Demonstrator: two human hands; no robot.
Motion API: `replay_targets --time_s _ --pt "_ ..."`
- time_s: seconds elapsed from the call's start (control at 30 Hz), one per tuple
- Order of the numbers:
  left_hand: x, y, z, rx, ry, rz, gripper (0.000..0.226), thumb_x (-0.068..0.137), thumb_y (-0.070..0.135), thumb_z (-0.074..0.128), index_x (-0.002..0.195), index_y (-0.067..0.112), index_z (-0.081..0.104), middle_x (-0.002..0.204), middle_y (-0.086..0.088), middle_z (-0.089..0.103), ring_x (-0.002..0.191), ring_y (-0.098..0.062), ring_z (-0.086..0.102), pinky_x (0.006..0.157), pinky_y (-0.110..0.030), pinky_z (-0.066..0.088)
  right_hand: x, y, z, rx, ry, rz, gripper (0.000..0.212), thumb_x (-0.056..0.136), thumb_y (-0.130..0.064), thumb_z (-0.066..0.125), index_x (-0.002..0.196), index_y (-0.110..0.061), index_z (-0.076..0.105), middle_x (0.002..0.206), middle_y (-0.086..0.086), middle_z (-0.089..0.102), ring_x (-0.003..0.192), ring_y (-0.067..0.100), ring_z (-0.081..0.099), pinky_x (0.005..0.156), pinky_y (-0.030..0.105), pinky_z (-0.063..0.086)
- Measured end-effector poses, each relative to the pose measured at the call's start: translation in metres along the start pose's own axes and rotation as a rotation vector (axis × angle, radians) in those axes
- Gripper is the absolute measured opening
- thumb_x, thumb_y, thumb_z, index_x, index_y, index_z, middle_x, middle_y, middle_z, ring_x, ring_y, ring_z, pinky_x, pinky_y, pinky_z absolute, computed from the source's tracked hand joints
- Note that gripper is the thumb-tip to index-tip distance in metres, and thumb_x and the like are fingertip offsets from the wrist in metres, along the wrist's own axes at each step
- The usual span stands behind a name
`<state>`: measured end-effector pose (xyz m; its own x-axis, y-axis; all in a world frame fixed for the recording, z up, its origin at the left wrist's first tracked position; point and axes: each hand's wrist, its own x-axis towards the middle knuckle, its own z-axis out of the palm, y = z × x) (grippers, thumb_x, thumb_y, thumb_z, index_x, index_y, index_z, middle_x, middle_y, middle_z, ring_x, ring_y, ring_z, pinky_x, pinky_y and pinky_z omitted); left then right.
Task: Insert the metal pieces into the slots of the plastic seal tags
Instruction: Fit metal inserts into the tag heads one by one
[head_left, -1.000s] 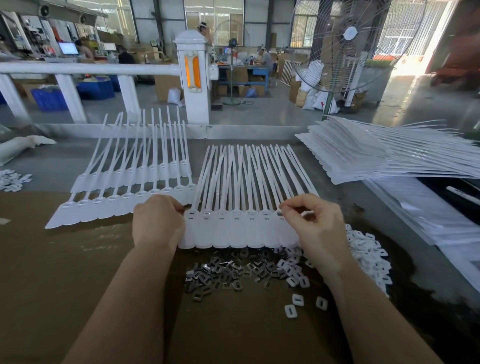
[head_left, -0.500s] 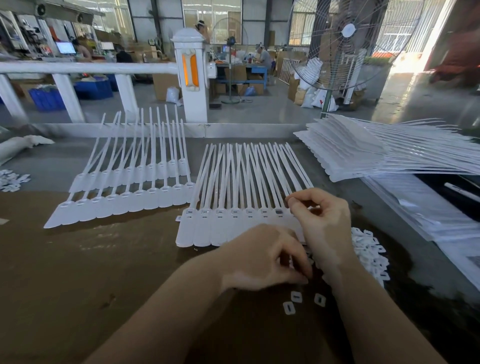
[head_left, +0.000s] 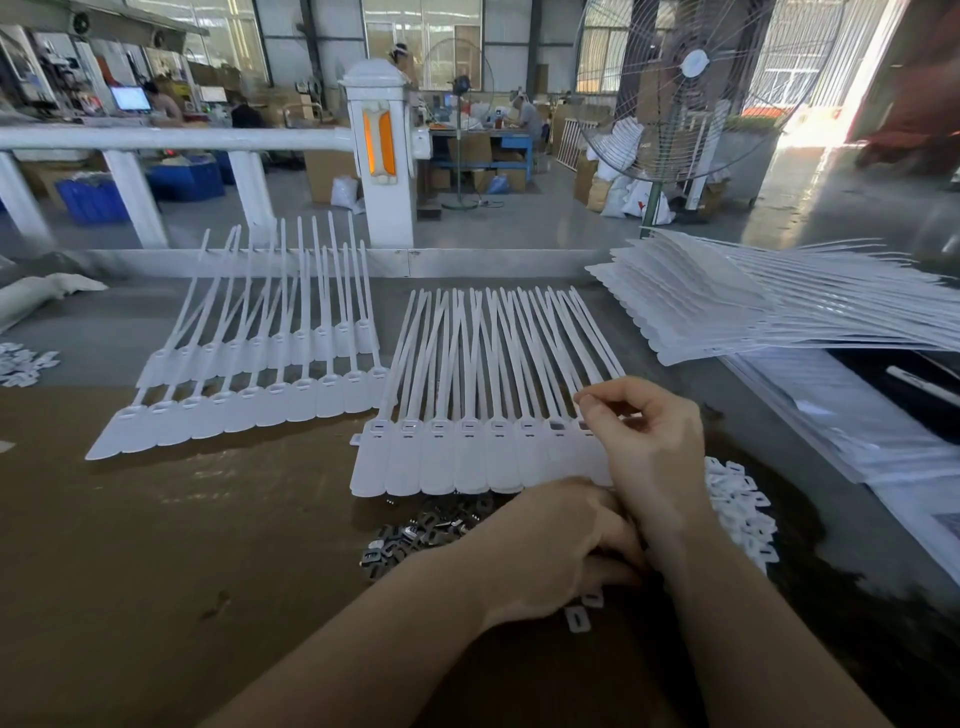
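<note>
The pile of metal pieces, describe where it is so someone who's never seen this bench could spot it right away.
Start at the brown cardboard sheet covering the near part of the bench, then find the row of seal tags in front of the person. The metal pieces lie just below its near edge, beside the left hand. They are dark and shiny; the loose clips to the right are white.

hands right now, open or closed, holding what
Left hand: fingers curled down over the metal pieces; whether it holds one cannot be told.
Right hand: thumb and forefinger pinched above the seal tags; contents too small to tell.
</note>
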<state>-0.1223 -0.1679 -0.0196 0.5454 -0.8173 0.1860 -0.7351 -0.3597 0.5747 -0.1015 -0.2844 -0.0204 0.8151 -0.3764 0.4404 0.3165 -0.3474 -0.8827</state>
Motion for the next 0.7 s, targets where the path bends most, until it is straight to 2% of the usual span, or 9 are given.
replay_targets --time_s 0.17,0.3,0.37,0.47,0.57,0.63,0.7 --pt "0.001 -0.009 -0.014 -0.068 0.269 -0.217 0.015 0.092 0.017 0.056 0.1 0.021 0.068 0.094 0.009 0.066 0.088 -0.002 0.06 0.088 -0.022 0.048 -0.001 -0.002 -0.003 0.012 0.003 0.009 0.014 0.081 -0.005 0.065 0.074 -0.016 0.07 0.07 -0.001 0.067 0.072 0.021 0.065 0.072 0.039 0.054" --pt "0.009 -0.024 -0.032 -0.118 0.455 -0.377 0.02 0.096 0.014 0.05 0.102 0.019 0.068 0.08 0.016 0.06 0.071 0.003 0.06 0.069 -0.007 0.046 -0.002 -0.002 -0.003 0.003 -0.01 -0.004 0.013 0.081 -0.005 0.065 0.075 -0.015 0.07 0.07 -0.003 0.067 0.071 0.011 0.062 0.07 0.029 0.052" --pt "0.014 -0.033 -0.038 -0.134 0.464 -0.435 0.023 0.097 0.011 0.048 0.105 0.016 0.069 0.083 0.012 0.061 0.071 0.002 0.058 0.069 -0.008 0.045 -0.002 0.0 -0.003 0.005 -0.012 -0.004 0.013 0.081 -0.006 0.065 0.075 -0.017 0.07 0.07 -0.005 0.066 0.07 0.01 0.061 0.069 0.028 0.051" --pt "0.022 -0.045 -0.043 -0.158 0.471 -0.483 0.021 0.095 0.008 0.052 0.108 0.015 0.068 0.089 0.005 0.064 0.075 -0.002 0.059 0.077 -0.018 0.048 -0.001 0.003 -0.003 0.001 -0.01 0.01 0.016 0.082 -0.009 0.065 0.074 -0.022 0.069 0.07 -0.007 0.066 0.071 0.012 0.061 0.069 0.028 0.05" --pt "0.027 -0.052 -0.045 -0.294 0.527 -0.528 0.011 0.087 0.008 0.064 0.094 0.017 0.068 0.086 0.002 0.069 0.08 -0.011 0.064 0.077 -0.022 0.05 -0.001 0.005 -0.002 0.001 -0.007 0.008 0.019 0.081 -0.009 0.065 0.071 -0.025 0.068 0.067 -0.009 0.065 0.069 0.009 0.059 0.067 0.025 0.048" --pt "0.03 -0.054 -0.046 -0.332 0.52 -0.538 0.012 0.086 0.008 0.066 0.085 0.019 0.069 0.082 0.003 0.069 0.078 -0.01 0.064 0.072 -0.017 0.05 0.0 0.006 -0.001 0.011 0.002 0.006 0.018 0.081 -0.007 0.065 0.072 -0.022 0.069 0.068 -0.008 0.065 0.068 0.009 0.059 0.066 0.027 0.048" --pt "0.034 -0.056 -0.046 -0.299 0.485 -0.535 0.012 0.087 0.008 0.065 0.087 0.018 0.072 0.081 0.005 0.068 0.076 -0.006 0.062 0.068 -0.01 0.048 0.0 0.006 -0.001 0.022 0.013 0.01 0.015 0.081 -0.006 0.065 0.074 -0.018 0.07 0.07 -0.005 0.066 0.07 0.012 0.061 0.067 0.031 0.05"
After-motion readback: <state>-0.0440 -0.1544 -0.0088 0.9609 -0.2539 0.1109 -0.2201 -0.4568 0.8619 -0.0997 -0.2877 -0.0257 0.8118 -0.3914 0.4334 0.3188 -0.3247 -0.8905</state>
